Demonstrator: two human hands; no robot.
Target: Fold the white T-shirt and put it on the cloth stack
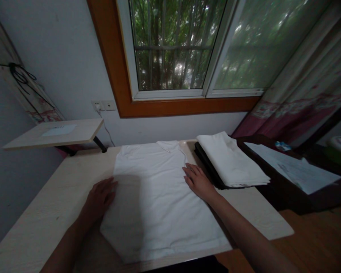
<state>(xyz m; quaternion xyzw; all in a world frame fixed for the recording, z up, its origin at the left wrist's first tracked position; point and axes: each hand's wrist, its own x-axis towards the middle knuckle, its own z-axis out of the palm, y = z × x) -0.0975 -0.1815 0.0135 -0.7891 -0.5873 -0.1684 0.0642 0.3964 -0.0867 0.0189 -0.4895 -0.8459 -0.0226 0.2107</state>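
Note:
A white T-shirt (pixel 165 197) lies spread on the pale wooden table, its sides turned in and its collar end towards the window. Soft creases run across its right half, and a shadow covers its lower left. My left hand (pixel 100 195) rests at the left edge, fingers slightly bent with the tips on the cloth. At the right edge, my right hand (pixel 197 180) lies flat with its fingers apart, touching the fabric. To the right of that hand is a stack of folded clothes, a white one (pixel 233 161) on top of a black one (pixel 207 165).
A small raised shelf (pixel 86 131) with a paper on it stands at the table's back left. A dark surface with a white sheet (pixel 295 168) adjoins on the right. Behind the table are a wall socket (pixel 104 105) with a cord and a window (pixel 179 45).

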